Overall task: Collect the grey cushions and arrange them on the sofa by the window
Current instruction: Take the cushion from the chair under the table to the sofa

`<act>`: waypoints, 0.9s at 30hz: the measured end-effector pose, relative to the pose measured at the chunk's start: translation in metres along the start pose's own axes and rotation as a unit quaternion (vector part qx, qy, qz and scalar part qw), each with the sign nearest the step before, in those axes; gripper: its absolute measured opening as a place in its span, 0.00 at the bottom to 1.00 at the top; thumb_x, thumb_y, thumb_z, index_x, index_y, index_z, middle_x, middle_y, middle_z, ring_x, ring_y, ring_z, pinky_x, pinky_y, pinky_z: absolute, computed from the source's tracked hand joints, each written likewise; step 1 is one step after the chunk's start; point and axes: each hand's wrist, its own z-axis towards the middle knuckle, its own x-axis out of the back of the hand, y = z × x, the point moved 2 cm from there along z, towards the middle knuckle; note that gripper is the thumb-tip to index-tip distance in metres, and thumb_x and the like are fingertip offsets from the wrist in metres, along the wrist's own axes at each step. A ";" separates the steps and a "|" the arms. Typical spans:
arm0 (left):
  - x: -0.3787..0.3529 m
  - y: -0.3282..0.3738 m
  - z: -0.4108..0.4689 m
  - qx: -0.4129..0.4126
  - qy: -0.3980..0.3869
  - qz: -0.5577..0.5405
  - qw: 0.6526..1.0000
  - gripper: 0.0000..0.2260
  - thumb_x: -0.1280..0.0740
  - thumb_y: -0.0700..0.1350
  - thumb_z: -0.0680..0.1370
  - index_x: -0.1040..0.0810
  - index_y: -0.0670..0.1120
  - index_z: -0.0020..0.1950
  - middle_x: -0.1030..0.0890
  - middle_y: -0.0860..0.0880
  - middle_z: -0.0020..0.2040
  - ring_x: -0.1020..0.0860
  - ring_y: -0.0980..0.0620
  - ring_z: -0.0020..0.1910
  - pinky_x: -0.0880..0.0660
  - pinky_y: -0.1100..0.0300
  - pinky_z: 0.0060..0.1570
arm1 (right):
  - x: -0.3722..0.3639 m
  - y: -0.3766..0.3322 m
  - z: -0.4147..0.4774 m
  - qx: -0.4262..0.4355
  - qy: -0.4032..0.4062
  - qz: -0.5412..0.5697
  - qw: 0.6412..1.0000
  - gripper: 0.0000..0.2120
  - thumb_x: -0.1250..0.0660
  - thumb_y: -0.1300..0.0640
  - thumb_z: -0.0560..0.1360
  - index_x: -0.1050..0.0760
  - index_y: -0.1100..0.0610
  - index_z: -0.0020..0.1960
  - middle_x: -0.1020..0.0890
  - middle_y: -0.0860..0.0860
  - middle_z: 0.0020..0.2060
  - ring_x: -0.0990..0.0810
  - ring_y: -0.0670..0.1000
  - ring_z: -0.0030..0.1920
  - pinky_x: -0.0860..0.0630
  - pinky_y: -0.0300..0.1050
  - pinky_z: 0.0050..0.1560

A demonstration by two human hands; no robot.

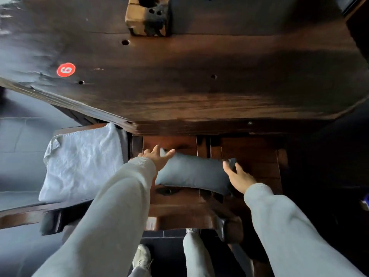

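A dark grey cushion [192, 172] lies across the seat of a dark wooden chair [179, 212] tucked under a table. My left hand [157, 155] rests on the cushion's upper left corner, fingers spread over its edge. My right hand [237, 175] grips the cushion's right end, thumb and fingers around the corner. A second, pale grey cushion [83, 162] sits flat on the seat of the neighbouring chair to the left, untouched.
A large dark wooden table [189, 76] overhangs the chairs, bearing a red round sticker with a number [66, 69] and a wooden block [147, 16]. The grey tiled floor [20, 136] shows at left. My legs and shoes [142, 256] stand behind the chair.
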 end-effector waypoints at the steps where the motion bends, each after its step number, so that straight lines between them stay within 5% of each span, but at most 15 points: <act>1: -0.009 -0.001 0.014 0.020 0.003 -0.018 1.000 0.44 0.50 0.78 0.74 0.48 0.57 0.85 0.42 0.40 0.84 0.42 0.37 0.82 0.45 0.40 0.80 | -0.006 0.004 0.016 -0.005 -0.006 0.010 1.000 0.45 0.55 0.22 0.77 0.53 0.45 0.86 0.42 0.59 0.84 0.44 0.66 0.83 0.50 0.69 0.80; 13: -0.124 -0.038 0.137 0.150 -0.060 -0.196 0.967 0.49 0.35 0.70 0.76 0.56 0.50 0.86 0.43 0.40 0.84 0.40 0.35 0.81 0.40 0.41 0.79 | -0.087 0.030 0.142 -0.033 0.006 0.149 0.988 0.49 0.39 0.27 0.76 0.65 0.39 0.84 0.51 0.65 0.84 0.42 0.69 0.81 0.44 0.61 0.79; 19: -0.135 -0.037 0.146 0.165 -0.063 -0.344 0.922 0.48 0.25 0.64 0.73 0.45 0.47 0.84 0.33 0.42 0.80 0.31 0.37 0.77 0.30 0.47 0.67 | -0.077 0.037 0.157 -0.047 0.083 0.234 0.968 0.60 0.24 0.35 0.72 0.57 0.56 0.86 0.37 0.61 0.81 0.35 0.63 0.79 0.39 0.54 0.77; 24: -0.110 -0.030 0.122 0.150 -0.032 -0.323 0.934 0.40 0.23 0.64 0.71 0.30 0.47 0.76 0.22 0.44 0.69 0.23 0.43 0.59 0.28 0.53 0.56 | -0.039 0.026 0.142 -0.040 0.100 0.227 0.968 0.51 0.23 0.33 0.68 0.34 0.63 0.78 0.28 0.60 0.75 0.29 0.62 0.75 0.32 0.55 0.74; 27: -0.083 -0.025 0.094 0.142 -0.013 -0.355 0.924 0.39 0.21 0.62 0.69 0.29 0.47 0.74 0.20 0.45 0.67 0.21 0.42 0.60 0.24 0.50 0.64 | -0.009 0.013 0.118 -0.015 0.101 0.234 0.967 0.52 0.22 0.33 0.67 0.35 0.61 0.79 0.28 0.59 0.75 0.29 0.62 0.75 0.31 0.57 0.73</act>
